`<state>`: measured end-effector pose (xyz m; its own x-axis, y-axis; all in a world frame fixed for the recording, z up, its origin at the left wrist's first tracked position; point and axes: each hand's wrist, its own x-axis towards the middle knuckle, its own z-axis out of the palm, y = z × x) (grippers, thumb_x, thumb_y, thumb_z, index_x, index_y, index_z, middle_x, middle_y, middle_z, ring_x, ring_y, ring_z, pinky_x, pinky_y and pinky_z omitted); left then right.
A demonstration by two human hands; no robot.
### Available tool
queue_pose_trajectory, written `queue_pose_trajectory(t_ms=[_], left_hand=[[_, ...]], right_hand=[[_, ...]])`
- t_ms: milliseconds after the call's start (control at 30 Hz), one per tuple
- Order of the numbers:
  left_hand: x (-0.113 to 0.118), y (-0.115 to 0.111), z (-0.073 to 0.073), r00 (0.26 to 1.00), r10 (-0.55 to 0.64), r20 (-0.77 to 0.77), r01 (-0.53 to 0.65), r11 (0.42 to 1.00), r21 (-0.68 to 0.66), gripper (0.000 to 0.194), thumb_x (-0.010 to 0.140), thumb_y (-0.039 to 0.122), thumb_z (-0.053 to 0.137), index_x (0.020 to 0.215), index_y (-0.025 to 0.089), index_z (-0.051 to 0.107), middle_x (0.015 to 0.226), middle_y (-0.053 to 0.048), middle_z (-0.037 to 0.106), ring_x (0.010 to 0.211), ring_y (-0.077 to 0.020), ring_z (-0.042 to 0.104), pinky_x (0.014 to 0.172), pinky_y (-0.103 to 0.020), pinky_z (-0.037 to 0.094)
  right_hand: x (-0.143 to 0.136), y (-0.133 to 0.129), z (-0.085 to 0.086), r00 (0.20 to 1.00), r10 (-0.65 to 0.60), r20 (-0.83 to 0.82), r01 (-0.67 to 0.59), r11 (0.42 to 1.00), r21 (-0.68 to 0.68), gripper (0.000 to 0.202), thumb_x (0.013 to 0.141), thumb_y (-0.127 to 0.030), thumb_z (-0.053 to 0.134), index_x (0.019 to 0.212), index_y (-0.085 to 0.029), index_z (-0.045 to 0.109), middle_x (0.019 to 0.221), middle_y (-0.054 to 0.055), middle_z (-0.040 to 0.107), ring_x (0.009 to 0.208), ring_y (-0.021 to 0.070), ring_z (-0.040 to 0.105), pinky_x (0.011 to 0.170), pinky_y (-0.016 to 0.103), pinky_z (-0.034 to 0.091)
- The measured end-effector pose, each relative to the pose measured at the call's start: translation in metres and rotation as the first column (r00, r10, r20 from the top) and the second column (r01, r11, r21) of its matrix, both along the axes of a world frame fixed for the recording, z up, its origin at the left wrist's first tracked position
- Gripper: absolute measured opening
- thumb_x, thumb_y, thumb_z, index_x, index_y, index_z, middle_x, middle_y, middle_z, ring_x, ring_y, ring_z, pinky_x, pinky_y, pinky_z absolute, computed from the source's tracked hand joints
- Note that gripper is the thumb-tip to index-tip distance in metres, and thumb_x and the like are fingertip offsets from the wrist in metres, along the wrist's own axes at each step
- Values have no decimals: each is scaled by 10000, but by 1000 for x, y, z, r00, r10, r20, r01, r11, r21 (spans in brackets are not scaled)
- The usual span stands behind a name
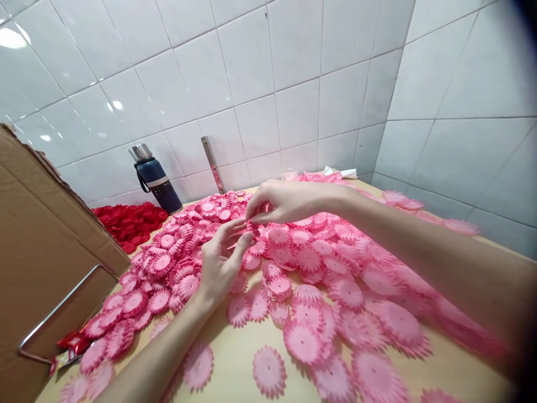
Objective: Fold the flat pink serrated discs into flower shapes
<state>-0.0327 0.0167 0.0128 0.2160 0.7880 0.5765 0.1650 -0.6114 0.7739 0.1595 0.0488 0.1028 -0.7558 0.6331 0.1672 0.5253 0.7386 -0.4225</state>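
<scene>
My left hand (222, 262) is raised over the heap of pink petal discs, its thumb and fingertips curled around a small pink petal disc (252, 228). My right hand (282, 202) meets it from above, thumb and forefinger pinched at the same piece. Fingers cover most of that disc, so its full shape is hidden. Beneath and around both hands lie many loose pink petal discs (308, 258) with fringed edges and a small centre hole. A deeper pink pile (163, 262) of cupped discs spreads to the left of my left hand.
Red petal pieces (136, 221) are heaped at the back left beside a dark blue flask (155, 179). A narrow metal strip (213, 165) leans on the tiled wall (251, 61). Cardboard (46, 235) and a bent metal rod (59, 308) stand at the left. White scraps (347, 173) lie at the back.
</scene>
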Motion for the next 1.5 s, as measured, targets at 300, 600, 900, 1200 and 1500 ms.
queue_pose_trajectory(t_ms=[300, 600, 900, 1200, 1500], left_hand=[[1, 0, 0, 998, 65, 4, -65, 997, 49, 365, 780, 238, 710, 1133, 177, 643, 1083, -86, 712, 969, -201, 689, 842, -341, 603], [-3, 0, 0, 996, 80, 49, -83, 994, 64, 275, 765, 212, 718, 1036, 174, 689, 947, -46, 756, 807, -196, 733, 755, -325, 630], [-4, 3, 0, 989, 112, -95, -99, 986, 133, 87, 810, 245, 670, 854, 171, 681, 856, -36, 718, 792, -165, 690, 744, -271, 583], [-1, 3, -4, 998, 55, -43, -53, 998, 39, 113, 903, 277, 536, 912, 175, 586, 908, -43, 663, 807, -161, 671, 770, -310, 583], [1, 4, -6, 995, 96, -12, -96, 995, 3, 156, 914, 318, 516, 921, 174, 577, 1049, -79, 651, 876, -183, 668, 771, -347, 604]], right_hand=[[-2, -4, 3, 996, -88, -33, 89, 996, 22, 247, 824, -355, 591, 811, -130, 693, 747, 61, 673, 641, 132, 566, 546, 252, 407], [-1, -7, 6, 996, 41, 85, -27, 987, -159, 384, 860, -495, 532, 939, -173, 725, 744, 35, 642, 612, 113, 500, 522, 249, 342], [0, -7, 8, 997, 60, 55, -51, 988, -144, 289, 856, -375, 554, 953, -165, 728, 795, 42, 686, 646, 121, 548, 544, 252, 387], [2, -8, 9, 999, 17, 52, -11, 993, -121, 302, 865, -361, 539, 966, -145, 725, 784, 56, 688, 624, 122, 532, 521, 248, 364], [0, -11, 11, 994, -14, 112, 26, 994, -108, 285, 862, -365, 529, 909, -149, 708, 748, 47, 661, 604, 119, 529, 509, 240, 377]])
